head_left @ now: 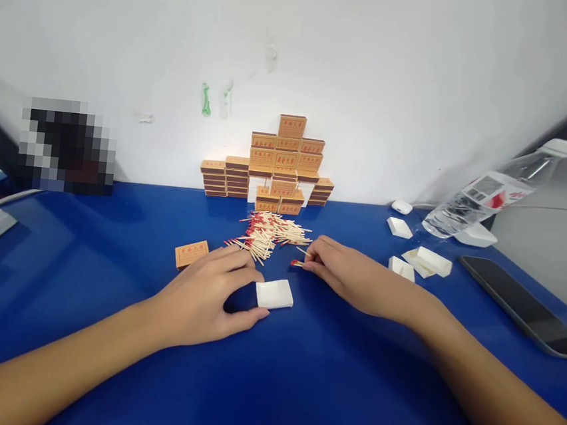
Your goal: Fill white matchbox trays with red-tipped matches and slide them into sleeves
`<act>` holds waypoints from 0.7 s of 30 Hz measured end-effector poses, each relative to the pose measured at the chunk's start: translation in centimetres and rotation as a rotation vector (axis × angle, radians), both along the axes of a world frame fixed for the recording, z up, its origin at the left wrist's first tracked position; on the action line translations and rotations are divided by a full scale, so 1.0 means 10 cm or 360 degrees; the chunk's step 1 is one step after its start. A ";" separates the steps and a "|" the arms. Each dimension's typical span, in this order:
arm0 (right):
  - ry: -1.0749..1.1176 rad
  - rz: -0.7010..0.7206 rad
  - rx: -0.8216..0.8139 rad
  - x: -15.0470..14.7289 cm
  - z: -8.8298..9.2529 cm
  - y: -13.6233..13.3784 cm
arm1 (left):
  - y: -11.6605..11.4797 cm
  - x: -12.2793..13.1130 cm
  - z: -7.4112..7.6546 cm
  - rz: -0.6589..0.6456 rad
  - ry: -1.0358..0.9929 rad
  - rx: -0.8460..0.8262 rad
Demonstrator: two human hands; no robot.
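Behind a glossy blue surface (277, 385) stands a plain white wall (386, 82), with tan matchboxes (286, 159) with red lettering stacked in tiers at its foot. Just nearer than the stack lies a loose heap of pale wooden matches with red heads (267, 233). Near the heap, around the middle of the surface, sits a small white rectangular matchbox tray (274, 294). Thumb and index finger of the left hand (215, 293) are parted at the near and far corners of the tray's left end; whether they press on it, I cannot tell. To the right, the right hand (331, 264) pinches a few red-tipped wooden matches (296, 263) between thumb and fingers, heads pointing left. One tan matchbox (192, 254) lies beyond the left hand. Farther right are several white card trays (434, 261), a clear plastic bottle with a white cap (496, 186) leaning to the right, and a dark flat phone (525, 306).
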State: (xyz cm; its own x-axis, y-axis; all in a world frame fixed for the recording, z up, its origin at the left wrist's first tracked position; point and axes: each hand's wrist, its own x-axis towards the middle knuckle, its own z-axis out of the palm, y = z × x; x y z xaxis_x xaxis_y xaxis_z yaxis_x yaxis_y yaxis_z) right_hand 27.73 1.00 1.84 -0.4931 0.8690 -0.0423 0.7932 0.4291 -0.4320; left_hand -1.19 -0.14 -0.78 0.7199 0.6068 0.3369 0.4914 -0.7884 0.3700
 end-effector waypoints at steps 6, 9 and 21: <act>0.0186 0.0083 -0.0068 -0.19 0.12 -0.19 | 0.00 0.01 0.01 0.0021 -0.0007 0.0028; 0.0144 0.0189 0.0027 -0.32 0.07 -0.27 | 0.00 0.02 0.01 0.0022 0.0014 0.0067; 0.0065 0.0288 0.0456 -0.30 -0.12 -0.06 | -0.04 0.03 0.02 -0.0039 0.0013 0.0164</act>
